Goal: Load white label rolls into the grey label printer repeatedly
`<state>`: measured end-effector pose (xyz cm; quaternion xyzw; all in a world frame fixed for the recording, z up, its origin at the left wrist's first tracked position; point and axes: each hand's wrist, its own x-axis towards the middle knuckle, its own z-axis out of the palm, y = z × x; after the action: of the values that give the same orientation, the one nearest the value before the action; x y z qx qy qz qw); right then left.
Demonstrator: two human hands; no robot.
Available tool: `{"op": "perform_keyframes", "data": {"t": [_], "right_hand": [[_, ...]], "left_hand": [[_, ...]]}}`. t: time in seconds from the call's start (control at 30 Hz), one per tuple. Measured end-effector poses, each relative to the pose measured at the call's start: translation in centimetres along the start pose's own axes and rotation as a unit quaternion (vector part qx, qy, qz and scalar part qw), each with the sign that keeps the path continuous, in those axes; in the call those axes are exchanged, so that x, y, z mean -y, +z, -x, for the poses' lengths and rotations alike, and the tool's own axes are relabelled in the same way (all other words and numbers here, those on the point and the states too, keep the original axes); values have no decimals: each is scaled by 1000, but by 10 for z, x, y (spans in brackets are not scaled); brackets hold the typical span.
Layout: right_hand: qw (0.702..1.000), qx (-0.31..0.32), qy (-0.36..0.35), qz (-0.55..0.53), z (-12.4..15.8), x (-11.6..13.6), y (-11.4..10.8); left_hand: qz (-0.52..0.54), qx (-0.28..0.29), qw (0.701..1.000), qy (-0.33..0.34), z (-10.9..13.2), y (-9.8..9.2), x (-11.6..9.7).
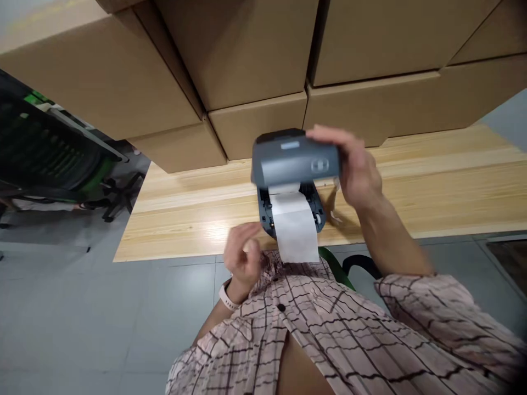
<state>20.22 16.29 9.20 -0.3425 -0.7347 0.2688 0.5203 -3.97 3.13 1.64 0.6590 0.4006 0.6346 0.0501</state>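
Observation:
A dark grey label printer (267, 215) stands on the wooden table with its lid (294, 160) raised. White label paper (294, 227) runs out from under the lid and hangs over the front, past the table edge. My right hand (360, 167) grips the lid at its right side, fingers over the top. Near the printer's front left corner is my left hand (244, 255), its index finger stretched to the base and the other fingers loosely bent, with nothing seen in them. Whether that fingertip presses the base is unclear. The lid hides the paper roll's place.
Stacked cardboard boxes (257, 123) line the back of the wooden table (185, 219). A whitish cord (335, 216) lies right of the printer. At far left is a black and green office chair (53, 156). Part of a green and black seat (337, 269) shows below the table edge.

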Motion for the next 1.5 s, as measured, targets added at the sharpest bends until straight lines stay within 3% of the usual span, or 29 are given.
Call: {"op": "perform_keyframes", "data": {"t": [0.07, 0.1, 0.17, 0.27, 0.4, 0.5, 0.63, 0.93, 1.13, 1.23, 1.43, 1.5], "right_hand": [[1000, -10, -18, 4, 41, 3, 6], [999, -27, -18, -1, 57, 4, 10], [998, -54, 19, -8, 78, 2, 22], [988, -106, 77, -83, 92, -4, 36], [965, -93, 166, -183, 98, -15, 42], [953, -65, 211, -207, 103, -20, 41], [945, -56, 238, -215, 108, -22, 44], [952, -81, 205, -213, 109, -38, 51], [945, -120, 178, -247, 103, -49, 60], [937, -133, 178, -270, 97, -52, 63], [933, -137, 162, -290, 91, -54, 65], [936, -129, 162, -285, 91, -54, 65]], "left_hand": [[5, -67, 996, -57, -8, 2, 4], [15, -64, 992, -103, -13, 5, 5], [62, -10, 975, -214, -20, 15, 7], [163, 57, 915, -364, -22, 32, 10], [240, 62, 856, -454, -14, 41, 9], [244, 67, 849, -464, -9, 38, 6], [232, 68, 862, -445, -7, 36, 3], [196, 80, 900, -380, -4, 41, 0], [174, 52, 922, -342, -5, 52, 19], [180, 45, 920, -347, -4, 49, 23], [46, -14, 918, -393, 40, 24, -17], [75, 18, 903, -422, 51, 25, -27]]}}
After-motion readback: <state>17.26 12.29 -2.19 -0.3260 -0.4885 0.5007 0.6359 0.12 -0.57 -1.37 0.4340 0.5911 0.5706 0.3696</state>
